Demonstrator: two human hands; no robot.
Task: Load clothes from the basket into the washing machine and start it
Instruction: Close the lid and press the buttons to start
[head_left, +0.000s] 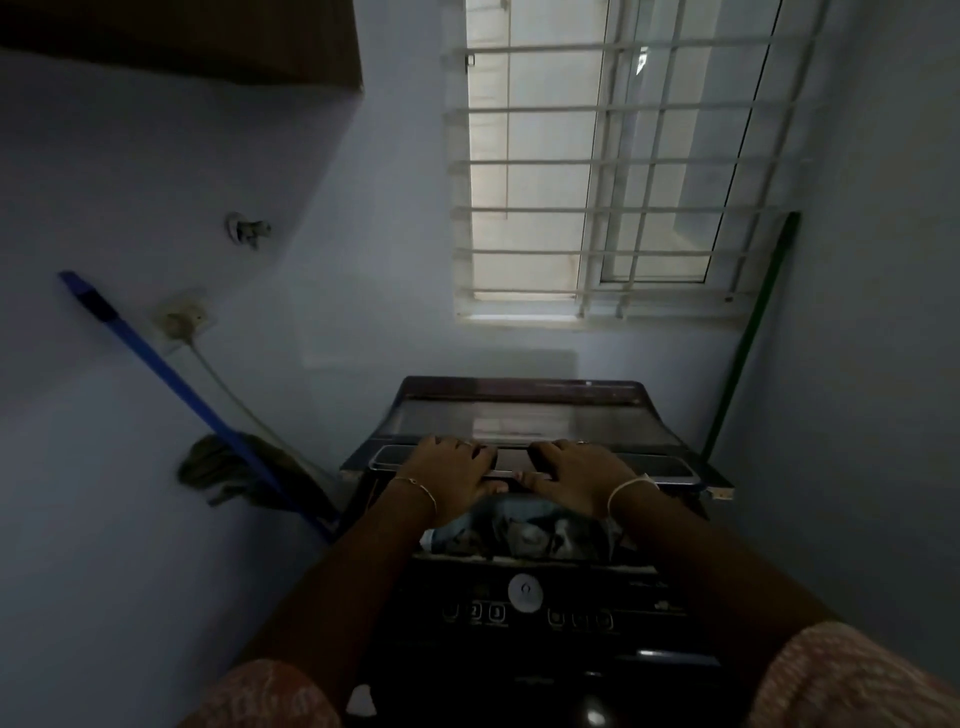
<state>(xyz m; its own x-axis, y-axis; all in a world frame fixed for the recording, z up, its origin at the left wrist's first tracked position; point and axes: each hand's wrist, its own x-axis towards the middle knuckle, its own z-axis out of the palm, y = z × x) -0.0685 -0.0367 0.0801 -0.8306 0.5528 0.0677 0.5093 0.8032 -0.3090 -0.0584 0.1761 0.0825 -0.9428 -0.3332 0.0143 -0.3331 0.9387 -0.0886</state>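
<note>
2 hands (452, 475) (579, 475), 1 washing machine (530, 613), 1 window (618, 166), 2 mop handles (171, 374) (748, 338)

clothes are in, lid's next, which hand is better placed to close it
Neither clearly: the left hand and right hand both grip the lid front edge, so both together.

One head-worn wide-angle view looks forward and down from just behind the washer (524, 597), close enough that both forearms reach in from the bottom edge. It faces the far wall squarely, taking in the barred window (618, 171) above and side walls bending inward.
</note>
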